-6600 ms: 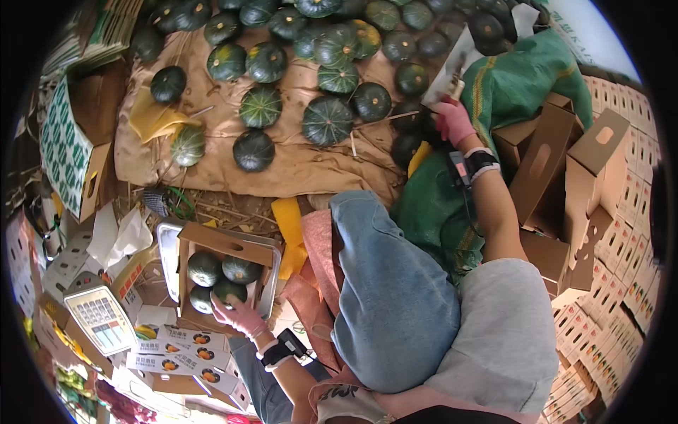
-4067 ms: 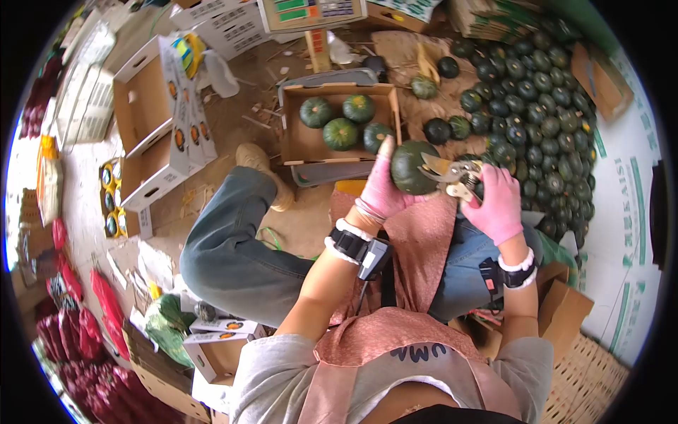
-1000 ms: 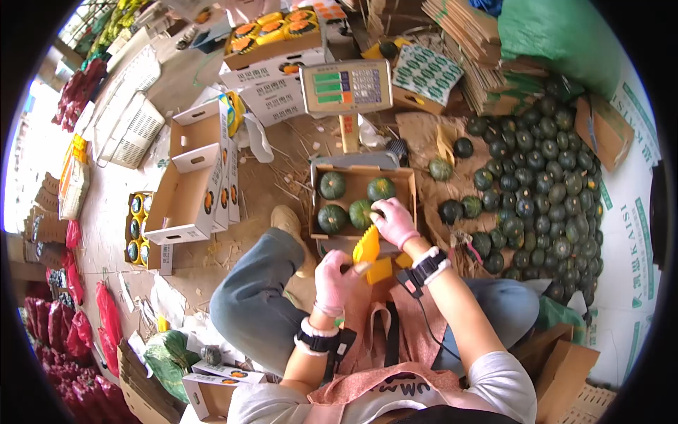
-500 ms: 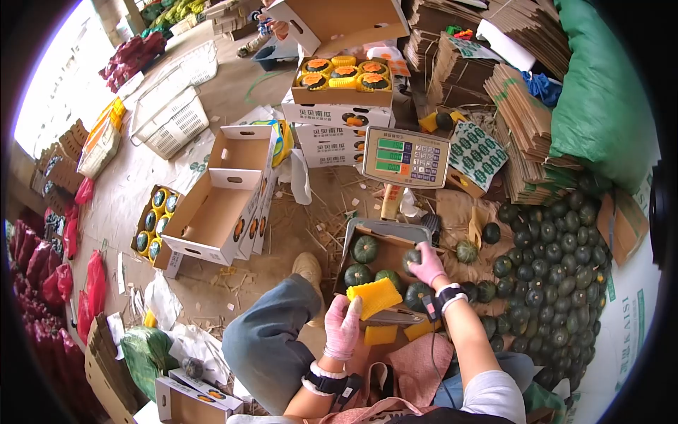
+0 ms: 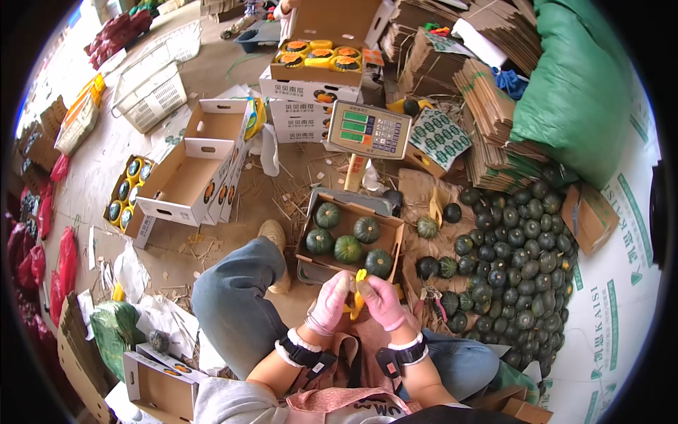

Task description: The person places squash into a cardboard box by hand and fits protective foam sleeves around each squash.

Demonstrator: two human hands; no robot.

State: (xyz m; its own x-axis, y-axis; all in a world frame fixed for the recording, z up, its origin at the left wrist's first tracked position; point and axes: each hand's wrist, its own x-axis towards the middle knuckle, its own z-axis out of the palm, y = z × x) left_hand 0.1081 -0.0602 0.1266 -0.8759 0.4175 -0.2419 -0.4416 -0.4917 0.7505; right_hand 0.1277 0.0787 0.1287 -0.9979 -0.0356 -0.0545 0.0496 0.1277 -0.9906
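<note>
My left hand [image 5: 330,302], in a pink glove, is closed on one side of a yellow foam net [image 5: 359,295]. My right hand [image 5: 382,302], gloved too, pinches the other side, close beside it. The net hangs narrow and bunched between them above my lap. Just beyond my hands, an open cardboard box [image 5: 400,233] holds several dark green pumpkins [image 5: 347,249] on the scale's grey platform [image 5: 381,205]. The scale's display [image 5: 369,130] stands behind the box.
Many pumpkins [image 5: 526,258] lie heaped on the right. Empty white boxes [image 5: 173,198] stand at the left. Behind the scale are stacked boxes [image 5: 300,121] with wrapped pumpkins on top, and a person's hand [image 5: 288,6]. Flattened cardboard [image 5: 487,99] is piled at back right.
My right hand has let go of a pumpkin in the box and come back to the yellow net. My left hand has drawn nearer my body. The view has shifted right.
</note>
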